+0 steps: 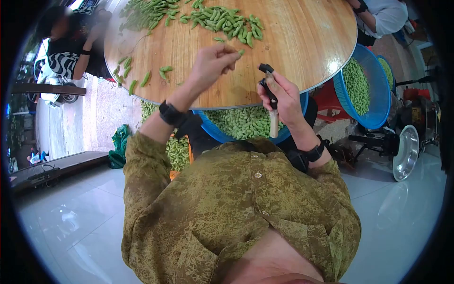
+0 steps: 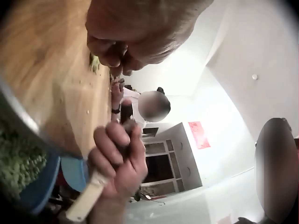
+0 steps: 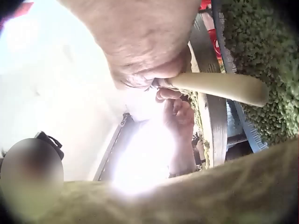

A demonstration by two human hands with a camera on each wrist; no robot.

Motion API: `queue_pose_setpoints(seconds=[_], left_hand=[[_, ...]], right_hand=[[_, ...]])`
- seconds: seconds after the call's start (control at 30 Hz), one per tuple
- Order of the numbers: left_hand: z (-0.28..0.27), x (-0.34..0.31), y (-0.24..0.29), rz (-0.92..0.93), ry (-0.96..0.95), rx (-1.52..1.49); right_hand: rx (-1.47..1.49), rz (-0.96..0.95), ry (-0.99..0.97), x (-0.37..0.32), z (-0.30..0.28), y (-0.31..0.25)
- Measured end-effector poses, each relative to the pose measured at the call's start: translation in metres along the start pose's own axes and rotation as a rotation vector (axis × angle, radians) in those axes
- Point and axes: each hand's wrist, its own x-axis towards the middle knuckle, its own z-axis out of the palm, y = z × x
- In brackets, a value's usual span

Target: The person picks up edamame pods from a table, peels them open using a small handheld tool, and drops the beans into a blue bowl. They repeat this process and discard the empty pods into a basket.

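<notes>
Over the near part of the round wooden table (image 1: pixel 293 52), my left hand (image 1: pixel 213 68) pinches a green bean pod (image 1: pixel 241 52) at its fingertips. My right hand (image 1: pixel 286 102), to the right of it by the table's near edge, grips a tool with a pale cream handle (image 1: pixel 274 124) and black parts (image 1: pixel 266 68). That handle (image 2: pixel 86 200) sticks out below the curled fingers in the left wrist view; the tool's working end is mostly hidden by the hand. Under the edge, in front of my body, a blue basket (image 1: pixel 208 125) holds shelled green beans (image 1: pixel 241 122).
A heap of pods (image 1: pixel 222 21) lies farther back on the table, with a few loose pods (image 1: pixel 145 78) at left. More beans fill a blue basket (image 1: pixel 385 111) at right, near a metal basin (image 1: pixel 405 154). One person (image 1: pixel 71 42) sits at left, another (image 1: pixel 385 19) at right.
</notes>
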Motion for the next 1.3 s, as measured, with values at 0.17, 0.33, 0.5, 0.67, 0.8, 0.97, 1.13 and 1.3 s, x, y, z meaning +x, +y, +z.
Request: queue_pose_setpoints(seconds=[0.17, 0.33, 0.5, 0.67, 0.8, 0.97, 1.13, 1.3], left_hand=[[0.019, -0.037, -0.005, -0.241, -0.137, -0.450], [0.024, -0.048, -0.006, -0.227, -0.115, -0.476], [0.024, -0.049, -0.009, -0.136, -0.098, -0.501], [0.027, -0.051, -0.012, 0.017, -0.062, -0.381], [0.028, -0.054, -0.009, 0.051, -0.062, -0.330], [0.020, -0.045, -0.020, -0.242, -0.381, -0.943], [0.027, -0.045, -0.011, -0.269, -0.273, -0.805], [0.023, -0.054, 0.003, 0.467, -0.054, 0.432]], right_hand=[[0.106, 0.092, -0.118, 0.005, 0.007, 0.007], [0.160, 0.126, -0.183, 0.003, 0.011, 0.005], [0.213, 0.130, -0.202, 0.001, 0.012, 0.007], [0.069, 0.067, -0.119, 0.001, 0.015, 0.009], [0.073, 0.037, -0.091, 0.000, 0.014, 0.012], [0.233, 0.110, -0.178, -0.002, 0.003, 0.010], [0.342, 0.198, -0.149, -0.004, 0.000, 0.009], [0.384, 0.243, -0.161, -0.007, 0.004, 0.006]])
